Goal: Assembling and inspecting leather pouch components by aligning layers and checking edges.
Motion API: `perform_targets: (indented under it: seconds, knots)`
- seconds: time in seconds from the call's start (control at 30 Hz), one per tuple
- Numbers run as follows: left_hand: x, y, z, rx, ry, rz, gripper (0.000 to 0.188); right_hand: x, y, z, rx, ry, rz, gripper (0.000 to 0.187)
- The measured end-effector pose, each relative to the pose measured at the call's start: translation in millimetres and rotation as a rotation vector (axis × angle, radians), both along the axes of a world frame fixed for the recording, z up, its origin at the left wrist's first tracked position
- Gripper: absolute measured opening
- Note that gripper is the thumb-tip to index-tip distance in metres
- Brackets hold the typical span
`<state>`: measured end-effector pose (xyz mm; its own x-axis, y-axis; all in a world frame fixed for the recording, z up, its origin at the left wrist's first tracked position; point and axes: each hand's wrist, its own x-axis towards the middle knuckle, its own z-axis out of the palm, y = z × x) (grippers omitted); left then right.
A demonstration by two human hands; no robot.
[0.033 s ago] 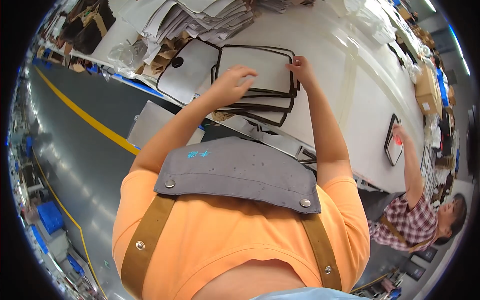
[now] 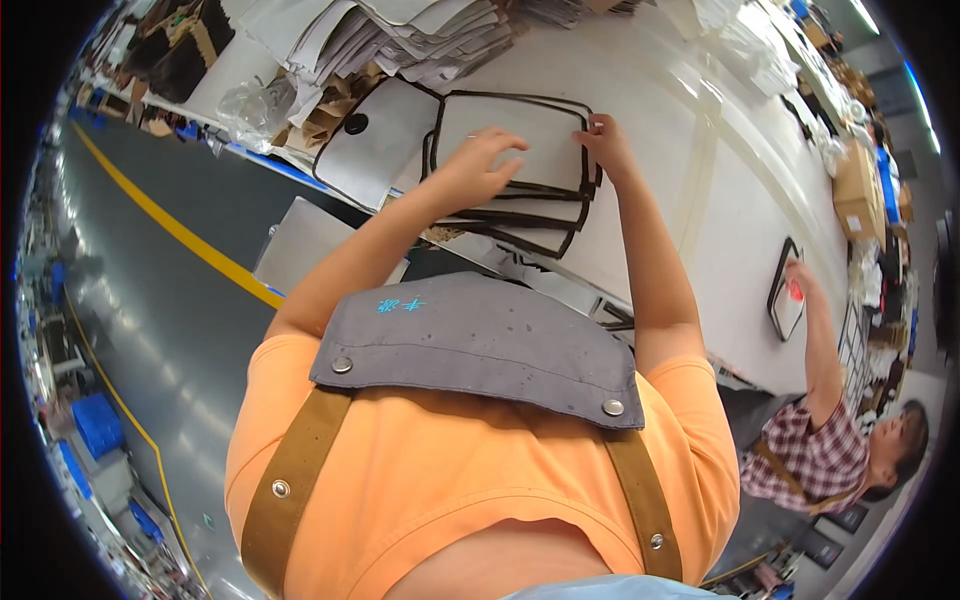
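A fanned stack of pale, flat panels with dark edging lies on the white table in front of me. My left hand (image 2: 480,165) is over the left part of the top panel (image 2: 545,135), fingers apart and holding nothing; whether it touches the surface I cannot tell. At that panel's right edge, the bent fingers of my right hand (image 2: 608,148) pinch the dark border. Lower panels (image 2: 540,213) stick out toward me. Left of the stack rests another pale panel (image 2: 375,140) with a dark round spot near its top.
A tall pile of pale sheets (image 2: 400,45) stands at the back left, with a clear plastic bag (image 2: 255,105) beside it. On the right, a co-worker's hand (image 2: 797,275) is on a dark-edged panel (image 2: 786,300). Cardboard boxes (image 2: 855,190) stand beyond the table (image 2: 720,270).
My left hand has shifted slightly to the right over the top panel. My right hand stays at the panel's edge.
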<state>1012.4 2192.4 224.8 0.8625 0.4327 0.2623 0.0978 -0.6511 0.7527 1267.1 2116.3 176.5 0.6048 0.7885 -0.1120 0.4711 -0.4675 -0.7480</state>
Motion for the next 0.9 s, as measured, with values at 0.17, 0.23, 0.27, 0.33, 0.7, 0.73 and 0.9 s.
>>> perform_targets:
  seconds: [0.17,0.23,0.27,0.33,0.7,0.73,0.9]
  knots:
    - [59.1,-16.9,-14.1,-0.023,0.297,0.172,0.056,0.3,12.2,27.0,-0.045,-0.034,0.078,0.042]
    - [64.5,-24.6,-14.2,-0.011,0.37,0.161,0.065,2.5,13.7,31.0,-0.032,0.017,0.095,0.038]
    - [67.0,-29.3,-16.5,0.04,0.367,0.199,0.068,3.8,13.4,32.7,-0.031,-0.003,0.179,0.035]
    - [70.1,-34.5,-17.8,0.092,0.373,0.243,0.071,1.2,11.0,43.8,-0.027,-0.015,0.269,0.033]
    - [60.2,-34.5,21.5,-0.361,0.031,0.46,0.076,6.9,14.6,69.9,0.337,0.463,0.288,0.03]
    - [54.0,-28.6,13.9,-0.115,-0.053,0.484,0.077,23.6,17.5,54.3,0.279,0.249,0.201,0.033]
    - [48.0,-17.4,19.2,0.007,-0.001,0.415,0.053,49.7,24.2,0.2,0.132,0.063,0.166,0.037]
